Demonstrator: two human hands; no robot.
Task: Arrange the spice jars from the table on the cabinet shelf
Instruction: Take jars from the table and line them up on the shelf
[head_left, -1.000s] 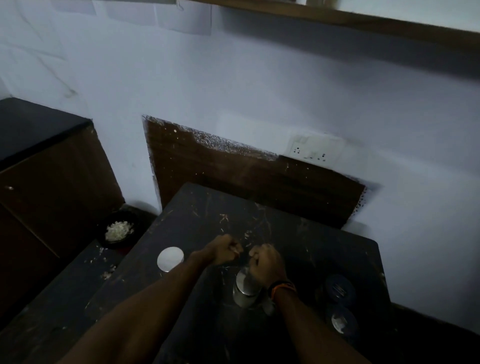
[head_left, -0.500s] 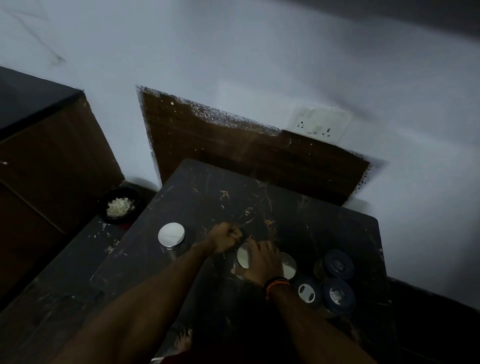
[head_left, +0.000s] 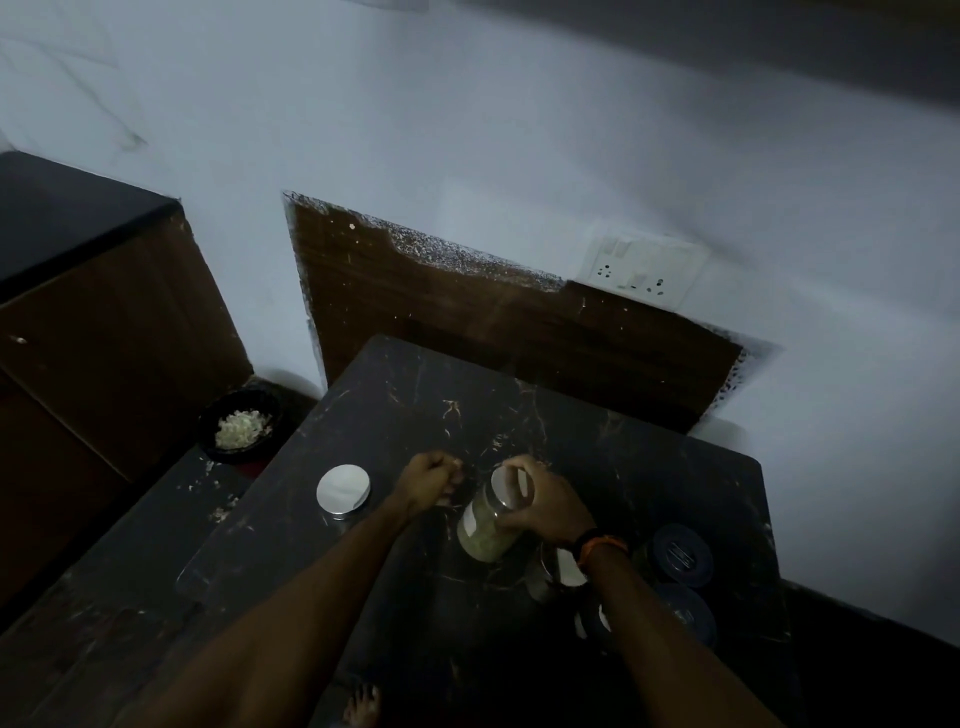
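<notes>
My right hand (head_left: 548, 506) grips a glass spice jar (head_left: 483, 525) with a silver lid and pale green contents, tilted and lifted off the dark marble table (head_left: 649, 467). My left hand (head_left: 428, 480) is a closed fist just left of that jar, holding nothing that I can see. A second silver-lidded jar (head_left: 343, 491) stands alone on the table's left side. Another silver-lidded jar (head_left: 553, 571) sits partly hidden under my right wrist. Dark-lidded jars (head_left: 678, 553) cluster at the table's right edge.
A black bowl (head_left: 240, 426) of pale chopped food sits on a lower dark ledge left of the table. A brown cabinet (head_left: 104, 338) with a black top stands at far left. A wall socket (head_left: 647, 270) is behind the table. A bare foot (head_left: 361, 704) shows below.
My right hand has closed on the silver-lidded jar and tipped it up off the table. The camera has tilted down, so the upper shelf edge is out of view.
</notes>
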